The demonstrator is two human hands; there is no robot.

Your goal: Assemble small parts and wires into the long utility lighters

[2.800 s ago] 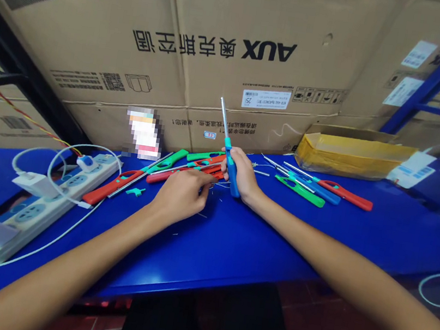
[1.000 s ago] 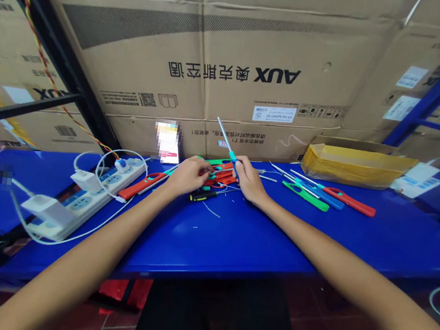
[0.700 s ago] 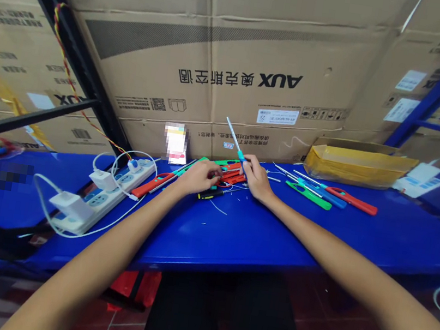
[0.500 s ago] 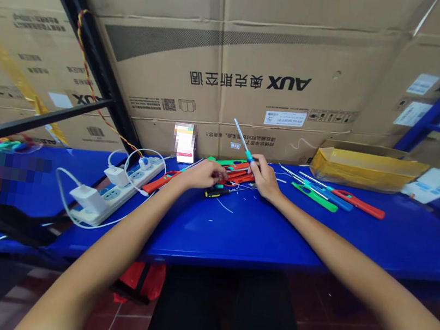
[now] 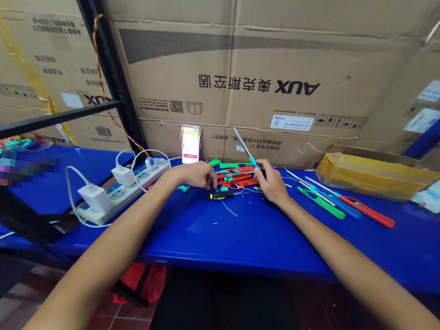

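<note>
My right hand (image 5: 273, 183) is wrapped round a long-necked lighter (image 5: 252, 160), its metal tube tilted up to the left and its handle mostly covered by my fingers. My left hand (image 5: 201, 175) is at the left side of a pile of red and green lighters (image 5: 238, 179), fingers bent down and drawn together. Whatever they may pinch is too small to make out. Just below its fingertips lies a black and yellow screwdriver (image 5: 222, 195). Thin white wire bits (image 5: 230, 208) are scattered in front of the pile.
Green, blue and red lighters (image 5: 368, 210) lie to the right, before a yellow-taped cardboard box (image 5: 375, 177). A power strip (image 5: 118, 194) with white chargers and cables is on the left. A lit phone (image 5: 191, 146) leans against the large carton (image 5: 261, 55) behind the blue table (image 5: 258, 242).
The view has shifted slightly left. My left hand's fingers have dropped lower, close to the screwdriver. My right hand still holds the lighter, its tube now tilted a little lower.
</note>
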